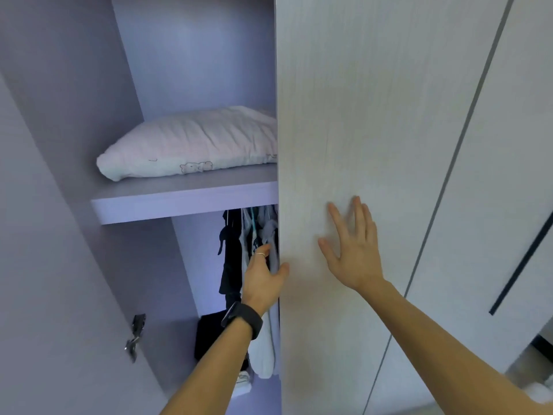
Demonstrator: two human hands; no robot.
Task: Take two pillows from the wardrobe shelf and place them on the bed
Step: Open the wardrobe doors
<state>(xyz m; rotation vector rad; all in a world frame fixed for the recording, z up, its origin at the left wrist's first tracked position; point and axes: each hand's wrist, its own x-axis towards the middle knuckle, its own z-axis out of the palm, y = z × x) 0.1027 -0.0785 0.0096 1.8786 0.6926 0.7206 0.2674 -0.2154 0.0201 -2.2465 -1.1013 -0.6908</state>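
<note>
A pale pink pillow [191, 142] with a small printed pattern lies on the wardrobe shelf [185, 199], its right end hidden behind the right wardrobe door [344, 115]. My left hand [264, 277] curls around that door's left edge, thumb on the front and fingers behind. Flat against the door's front lies my right hand [353, 250], fingers spread, holding nothing. Only one pillow shows, and the bed is out of view.
Below the shelf hang dark and light clothes [254, 265]. The open left door [45, 265] stands at the left with a metal hinge [136, 336]. More closed wardrobe doors [493, 175] with a dark handle slot fill the right side.
</note>
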